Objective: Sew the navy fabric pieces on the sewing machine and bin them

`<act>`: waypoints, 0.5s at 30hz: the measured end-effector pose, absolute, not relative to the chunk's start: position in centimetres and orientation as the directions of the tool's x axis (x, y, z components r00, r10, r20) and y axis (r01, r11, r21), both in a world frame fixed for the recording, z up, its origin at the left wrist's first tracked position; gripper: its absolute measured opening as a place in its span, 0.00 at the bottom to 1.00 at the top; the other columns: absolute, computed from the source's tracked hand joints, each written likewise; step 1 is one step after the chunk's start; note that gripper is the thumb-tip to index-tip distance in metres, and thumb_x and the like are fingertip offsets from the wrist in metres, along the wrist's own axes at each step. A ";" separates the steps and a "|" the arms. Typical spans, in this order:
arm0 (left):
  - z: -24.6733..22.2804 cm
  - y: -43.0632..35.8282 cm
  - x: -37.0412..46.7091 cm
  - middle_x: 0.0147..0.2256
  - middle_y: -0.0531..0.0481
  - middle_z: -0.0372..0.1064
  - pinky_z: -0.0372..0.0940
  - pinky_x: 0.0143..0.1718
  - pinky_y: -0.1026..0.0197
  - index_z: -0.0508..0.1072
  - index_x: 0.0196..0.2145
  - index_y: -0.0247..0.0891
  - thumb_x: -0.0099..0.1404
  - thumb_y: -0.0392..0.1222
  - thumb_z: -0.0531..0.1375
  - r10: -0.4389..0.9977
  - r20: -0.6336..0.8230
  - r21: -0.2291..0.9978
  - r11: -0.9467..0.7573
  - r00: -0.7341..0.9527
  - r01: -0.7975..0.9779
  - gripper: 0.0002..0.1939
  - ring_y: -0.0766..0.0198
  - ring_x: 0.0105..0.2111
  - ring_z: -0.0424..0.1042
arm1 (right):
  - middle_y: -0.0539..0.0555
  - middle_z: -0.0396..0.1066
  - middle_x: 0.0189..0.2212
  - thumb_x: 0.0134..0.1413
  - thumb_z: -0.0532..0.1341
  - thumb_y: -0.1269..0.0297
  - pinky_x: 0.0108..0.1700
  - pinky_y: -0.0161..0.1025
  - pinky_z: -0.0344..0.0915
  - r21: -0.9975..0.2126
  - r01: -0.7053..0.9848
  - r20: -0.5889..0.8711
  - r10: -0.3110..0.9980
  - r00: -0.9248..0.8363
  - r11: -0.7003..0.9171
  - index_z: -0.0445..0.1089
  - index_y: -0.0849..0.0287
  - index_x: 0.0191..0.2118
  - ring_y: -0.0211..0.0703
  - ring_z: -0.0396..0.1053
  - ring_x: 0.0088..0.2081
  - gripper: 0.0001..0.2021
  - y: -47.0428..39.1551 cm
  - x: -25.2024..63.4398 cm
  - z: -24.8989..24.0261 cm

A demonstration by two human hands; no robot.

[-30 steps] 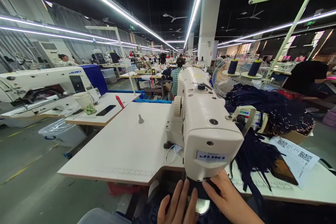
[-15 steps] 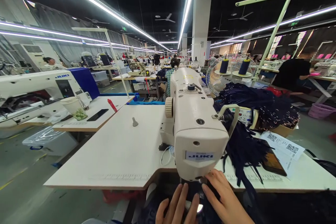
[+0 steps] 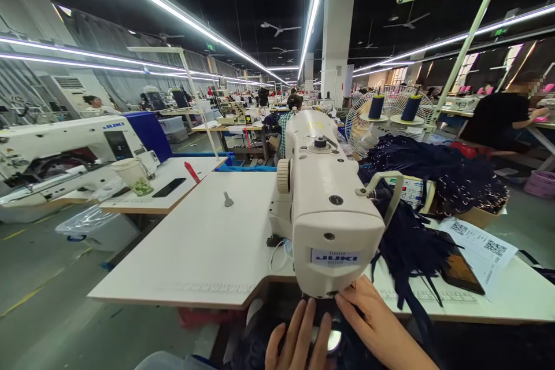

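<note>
a: where is the camera?
b: on the person's head. it looks forward and a bit down, very near the sewing machine in the middle of the frame.
a: what else fits in?
b: both hands just peek in at the bottom edge, and the long room fills the top.

Left of machine: the white surface lies bare and wide; only a small grey peg stands far back.
Centre: the sewing machine head overhangs both hands, leaving a tight gap beneath.
Right of machine: dark navy fabric spills over the edge, crowding the right hand.
Far right: a phone and papers lie flat.
Behind: thread cones and a fan block the back.
</note>
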State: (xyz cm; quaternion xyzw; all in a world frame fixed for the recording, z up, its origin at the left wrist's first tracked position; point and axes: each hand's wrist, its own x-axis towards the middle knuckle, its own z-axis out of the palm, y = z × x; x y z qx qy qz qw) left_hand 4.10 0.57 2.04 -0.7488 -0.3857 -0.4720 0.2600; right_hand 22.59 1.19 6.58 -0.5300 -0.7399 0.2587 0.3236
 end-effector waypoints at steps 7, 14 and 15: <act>2.3 0.9 4.0 0.43 0.50 0.78 0.43 0.64 0.61 0.78 0.42 0.46 0.74 0.48 0.47 0.327 0.909 -0.027 -0.572 0.257 0.820 0.19 0.67 0.43 0.76 | 0.60 0.68 0.40 0.69 0.47 0.58 0.51 0.51 0.66 -0.751 0.608 0.161 0.965 -0.207 0.256 0.74 0.58 0.45 0.53 0.67 0.46 0.20 1.3 22.2 6.7; 2.0 0.9 4.0 0.44 0.49 0.77 0.44 0.64 0.61 0.78 0.43 0.46 0.74 0.47 0.47 0.349 0.901 -0.007 -0.584 0.259 0.812 0.19 0.67 0.44 0.75 | 0.62 0.69 0.49 0.69 0.48 0.59 0.55 0.46 0.64 -0.775 0.589 0.131 0.971 -0.202 0.227 0.74 0.58 0.46 0.52 0.66 0.54 0.18 1.6 22.2 6.8; 1.9 0.8 3.9 0.44 0.49 0.77 0.44 0.64 0.61 0.78 0.43 0.45 0.75 0.47 0.47 0.353 0.897 -0.008 -0.589 0.267 0.808 0.20 0.67 0.45 0.75 | 0.62 0.69 0.50 0.70 0.47 0.58 0.56 0.46 0.63 -0.779 0.584 0.130 0.970 -0.205 0.228 0.74 0.57 0.48 0.51 0.66 0.55 0.19 1.6 22.2 6.9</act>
